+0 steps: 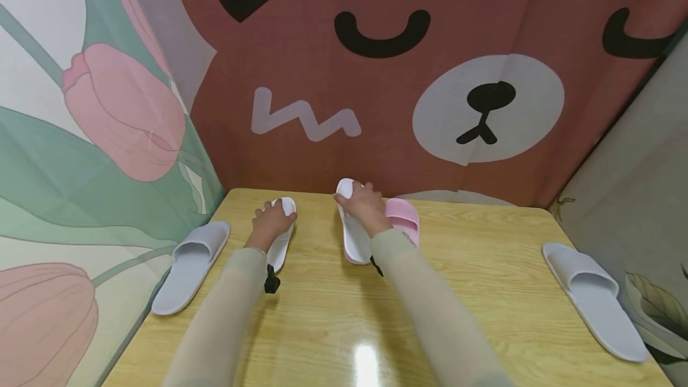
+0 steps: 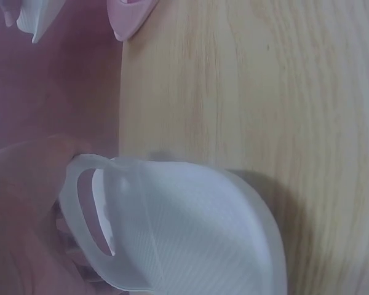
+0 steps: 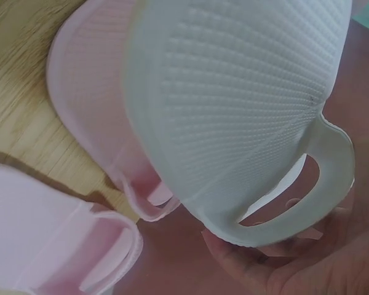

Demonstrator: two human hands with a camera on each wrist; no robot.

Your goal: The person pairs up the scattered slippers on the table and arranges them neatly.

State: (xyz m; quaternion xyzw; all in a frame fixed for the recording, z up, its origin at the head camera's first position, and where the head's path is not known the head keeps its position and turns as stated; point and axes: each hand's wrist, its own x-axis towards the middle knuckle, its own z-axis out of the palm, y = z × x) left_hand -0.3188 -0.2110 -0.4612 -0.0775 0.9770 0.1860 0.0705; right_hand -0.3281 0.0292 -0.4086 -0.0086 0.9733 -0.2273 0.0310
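My left hand [image 1: 272, 220] grips a white slipper [image 1: 280, 249] by its strap end, at the back left of the table. In the left wrist view the thumb and fingers of that hand [image 2: 24, 215] wrap the strap of the slipper [image 2: 197, 227]. Farther right, my right hand [image 1: 365, 205] holds another white slipper [image 1: 355, 240] by the strap. The right wrist view has this white slipper [image 3: 246, 110] raised over a pink slipper [image 3: 86, 92] and partly covering it. A second pink slipper [image 1: 403, 214] lies just right of it, partly behind my right wrist.
A grey slipper [image 1: 190, 267] lies along the left edge of the wooden table [image 1: 301, 333]. Its like, another grey slipper [image 1: 593, 300], is at the right edge. Behind the table hangs a brown cloth [image 1: 387, 94] with a cartoon face; patterned cloths hang at both sides.
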